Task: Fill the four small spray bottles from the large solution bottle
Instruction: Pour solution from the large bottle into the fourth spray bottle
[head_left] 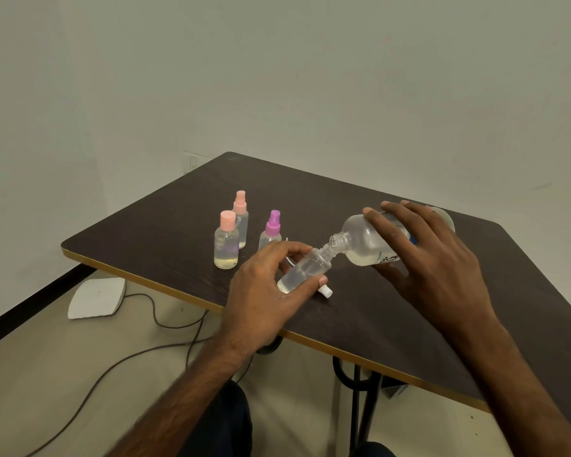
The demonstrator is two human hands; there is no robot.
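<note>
My right hand [432, 255] grips the large clear solution bottle [365, 242], tipped on its side with its open neck pointing left. That neck touches the mouth of an uncapped small spray bottle [305, 270], which my left hand [267, 288] holds tilted above the dark table [409, 324]. Liquid shows inside both. A white spray head [326, 290] lies on the table just below the tilted bottle. Two small bottles with pink tops [226, 240] [241, 216] and one with a purple top [271, 230] stand upright to the left, each holding pale liquid.
The table's front edge [185, 291] runs diagonally close under my left wrist. On the floor to the left lie a white flat pad [96, 296] and dark cables [165, 321]. Black table legs [356, 390] stand beneath. A plain wall is behind.
</note>
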